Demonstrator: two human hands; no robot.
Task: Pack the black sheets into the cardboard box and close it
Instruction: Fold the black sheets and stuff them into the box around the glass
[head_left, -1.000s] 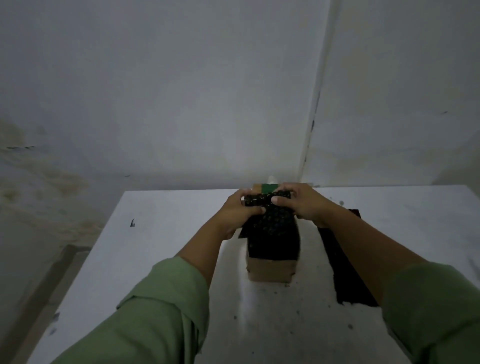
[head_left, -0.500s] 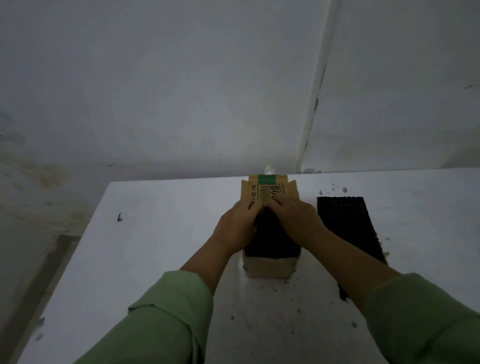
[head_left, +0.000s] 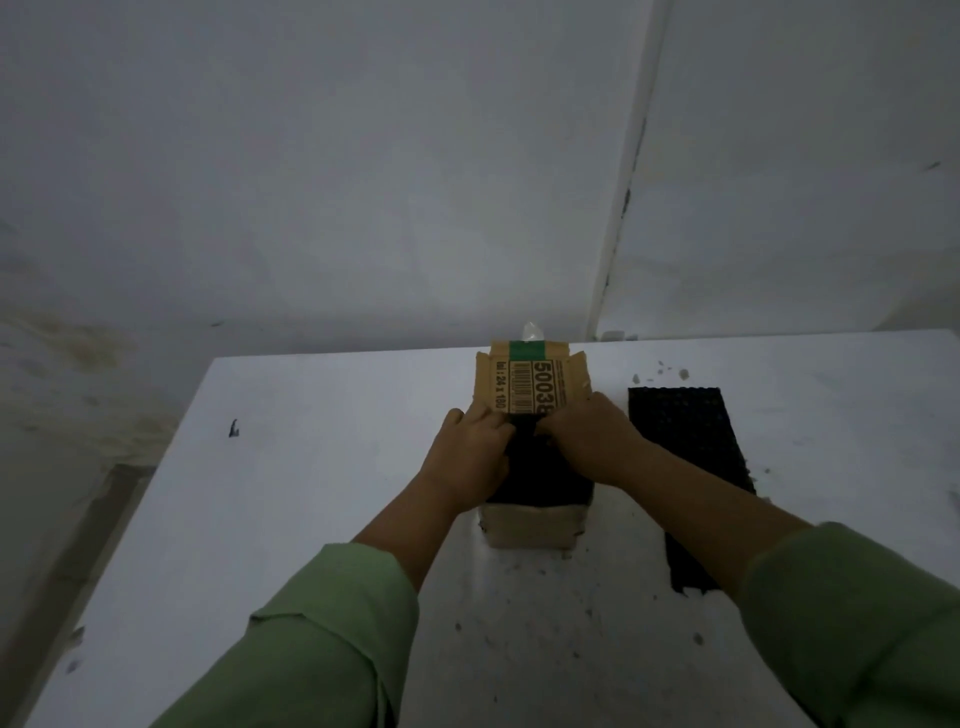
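Two hands work at the open cardboard box (head_left: 535, 527) mid-table (head_left: 311, 493): left hand (head_left: 475, 457) and right hand (head_left: 592, 441) press curled fingers onto black sheets (head_left: 540, 475) inside. Printed flap (head_left: 530, 382) upright behind. A loose black sheet (head_left: 685, 441) lies just right of the box.

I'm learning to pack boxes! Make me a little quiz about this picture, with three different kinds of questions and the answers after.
1. True or false: the lid flap of the cardboard box is already folded shut.
2. Where does the loose black sheet lie? A) on the table, on the right hand's side of the box; B) on the floor; C) on top of the lid flap.
3. Fill in: both hands, the left hand and the right hand, are pressing on the black sheets inside the ____.

Key: 1 false, the flap stands open at the far end; 2 A; 3 box.
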